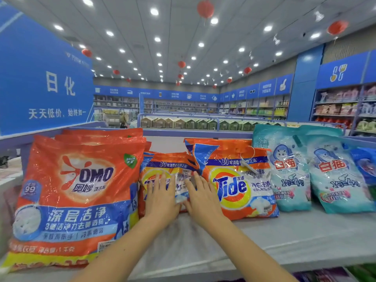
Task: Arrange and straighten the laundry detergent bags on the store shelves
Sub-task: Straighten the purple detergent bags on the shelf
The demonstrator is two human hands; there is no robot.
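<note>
On my feed, a large blue sign panel point(40, 78) with white Chinese characters fills the upper left. Round red paper lanterns point(205, 8) hang from the grey panelled ceiling point(130, 23), which is dotted with bright round recessed lamps point(154, 11). Mid-frame, small brown and green house-shaped cartons point(183, 123) stand in a row on a blue-railed display stand point(173, 131). At far right I see wall racks point(335, 102) of pink and red packets under a blue header board point(350, 76) with a white cutlery icon.

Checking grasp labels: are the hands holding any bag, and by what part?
Nothing is gripped: the left hand and right hand lie flat on the small Tide bag, on its front.
</note>
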